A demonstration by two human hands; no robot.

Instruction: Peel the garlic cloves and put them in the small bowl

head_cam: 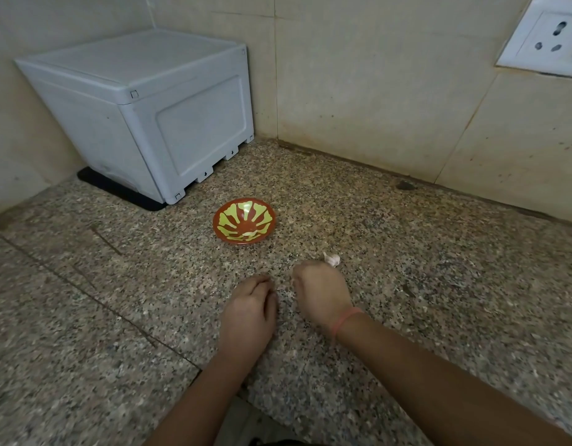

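Note:
A small red bowl with a yellow-green pattern [244, 222] stands on the speckled granite counter, with a pale peeled clove lying in its near side. A whitish garlic piece with papery skin [332, 259] lies on the counter right of and nearer than the bowl. My right hand [320, 292], with a red thread on the wrist, sits just behind the garlic with its fingers curled downward. The fingertips are hidden, so I cannot tell whether they grip the garlic. My left hand [250, 309] rests on the counter beside it, fingers loosely bent, nothing visible in it.
A pale blue-grey plastic box [143, 104] on a black mat fills the back left corner. Tiled walls close the back and left. A white wall socket [548, 37] is at the upper right. The counter's front edge runs below my forearms.

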